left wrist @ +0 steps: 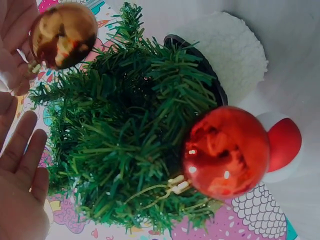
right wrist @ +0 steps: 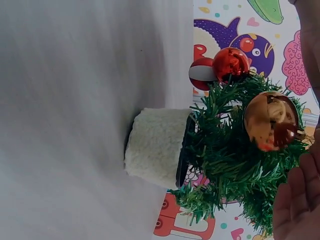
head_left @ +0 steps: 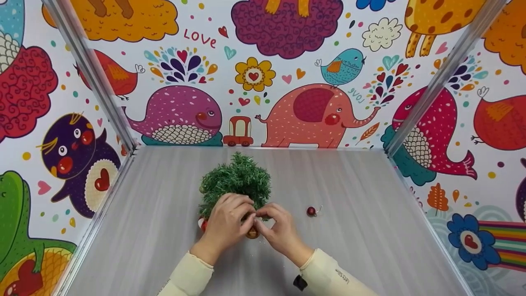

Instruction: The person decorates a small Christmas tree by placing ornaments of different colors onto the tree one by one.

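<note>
A small artificial Christmas tree (head_left: 236, 176) stands in a white fuzzy pot (right wrist: 157, 145) on the table. At its near side, my left hand (head_left: 228, 222) and right hand (head_left: 281, 228) meet, thumbs and forefingers pinching together. Just below the fingertips hangs a gold bauble (right wrist: 271, 121), its cap and thin string reaching up to the fingers; the exact hold on the string is partly hidden. A shiny red bauble (left wrist: 227, 152) hangs on the tree's left side, beside a red-and-white ball (right wrist: 201, 73).
A small dark red bauble (head_left: 311, 211) with a clear loop lies on the grey table (head_left: 361, 246), right of the tree. Printed cartoon panels (head_left: 304, 115) stand around the back and sides, joined by metal posts (head_left: 446, 78).
</note>
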The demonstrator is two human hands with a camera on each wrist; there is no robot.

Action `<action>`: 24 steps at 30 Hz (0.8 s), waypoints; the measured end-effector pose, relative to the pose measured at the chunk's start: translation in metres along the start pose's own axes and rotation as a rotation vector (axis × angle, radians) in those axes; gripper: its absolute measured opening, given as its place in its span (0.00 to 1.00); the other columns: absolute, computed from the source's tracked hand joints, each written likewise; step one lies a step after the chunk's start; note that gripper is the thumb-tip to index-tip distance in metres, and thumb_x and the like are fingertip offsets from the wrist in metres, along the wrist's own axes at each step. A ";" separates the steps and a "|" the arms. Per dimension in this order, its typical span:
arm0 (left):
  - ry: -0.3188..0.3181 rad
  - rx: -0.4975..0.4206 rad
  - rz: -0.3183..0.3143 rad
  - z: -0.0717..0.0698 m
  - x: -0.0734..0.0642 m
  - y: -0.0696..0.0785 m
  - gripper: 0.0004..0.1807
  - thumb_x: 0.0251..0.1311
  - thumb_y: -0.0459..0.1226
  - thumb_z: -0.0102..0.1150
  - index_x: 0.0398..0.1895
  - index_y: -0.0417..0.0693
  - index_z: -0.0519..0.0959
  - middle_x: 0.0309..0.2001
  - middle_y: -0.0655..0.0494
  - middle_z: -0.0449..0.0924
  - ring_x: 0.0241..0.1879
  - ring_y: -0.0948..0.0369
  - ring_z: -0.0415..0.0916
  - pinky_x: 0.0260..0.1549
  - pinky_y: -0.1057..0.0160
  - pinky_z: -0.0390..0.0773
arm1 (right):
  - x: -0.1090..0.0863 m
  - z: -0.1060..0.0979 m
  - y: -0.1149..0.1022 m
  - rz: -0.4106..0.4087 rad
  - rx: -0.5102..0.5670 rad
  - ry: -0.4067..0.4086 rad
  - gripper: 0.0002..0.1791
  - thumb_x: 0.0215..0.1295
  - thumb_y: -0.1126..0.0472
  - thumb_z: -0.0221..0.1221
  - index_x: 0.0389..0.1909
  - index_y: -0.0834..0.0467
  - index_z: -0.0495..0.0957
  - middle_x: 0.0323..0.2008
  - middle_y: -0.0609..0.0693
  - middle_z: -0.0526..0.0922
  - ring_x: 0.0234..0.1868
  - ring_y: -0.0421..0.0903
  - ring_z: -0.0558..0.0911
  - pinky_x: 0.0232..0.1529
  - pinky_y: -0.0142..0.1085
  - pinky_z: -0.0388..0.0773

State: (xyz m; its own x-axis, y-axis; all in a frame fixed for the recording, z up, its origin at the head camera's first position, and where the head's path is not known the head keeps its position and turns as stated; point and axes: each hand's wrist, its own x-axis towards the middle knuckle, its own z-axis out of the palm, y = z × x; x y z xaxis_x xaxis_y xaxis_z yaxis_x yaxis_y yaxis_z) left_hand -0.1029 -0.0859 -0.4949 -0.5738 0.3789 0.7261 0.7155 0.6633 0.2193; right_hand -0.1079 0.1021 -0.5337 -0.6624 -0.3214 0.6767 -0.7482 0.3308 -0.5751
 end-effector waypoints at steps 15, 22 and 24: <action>0.018 0.073 -0.004 0.001 -0.004 -0.006 0.03 0.52 0.34 0.67 0.23 0.51 0.83 0.33 0.58 0.81 0.37 0.56 0.79 0.49 0.54 0.76 | 0.003 -0.001 0.003 0.039 0.001 0.056 0.09 0.62 0.69 0.64 0.33 0.50 0.80 0.33 0.41 0.80 0.35 0.39 0.80 0.36 0.38 0.81; 0.068 0.111 -0.031 0.004 0.001 -0.006 0.04 0.49 0.35 0.70 0.22 0.51 0.83 0.31 0.58 0.80 0.35 0.55 0.78 0.48 0.53 0.76 | 0.008 -0.003 0.007 0.084 -0.075 0.070 0.06 0.64 0.65 0.64 0.33 0.50 0.80 0.34 0.40 0.80 0.36 0.38 0.79 0.38 0.36 0.79; 0.078 0.122 -0.041 0.005 0.001 -0.006 0.05 0.49 0.35 0.70 0.22 0.51 0.82 0.30 0.58 0.80 0.35 0.55 0.78 0.48 0.53 0.75 | 0.008 -0.003 0.008 0.105 -0.086 0.064 0.06 0.65 0.64 0.64 0.33 0.49 0.80 0.34 0.39 0.80 0.37 0.38 0.79 0.38 0.36 0.79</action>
State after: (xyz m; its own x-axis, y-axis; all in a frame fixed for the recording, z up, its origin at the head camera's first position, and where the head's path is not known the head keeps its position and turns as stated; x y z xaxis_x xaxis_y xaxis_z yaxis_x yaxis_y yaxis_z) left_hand -0.1099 -0.0859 -0.4985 -0.5653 0.3023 0.7675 0.6361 0.7521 0.1723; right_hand -0.1192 0.1049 -0.5311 -0.7309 -0.2249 0.6443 -0.6670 0.4354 -0.6046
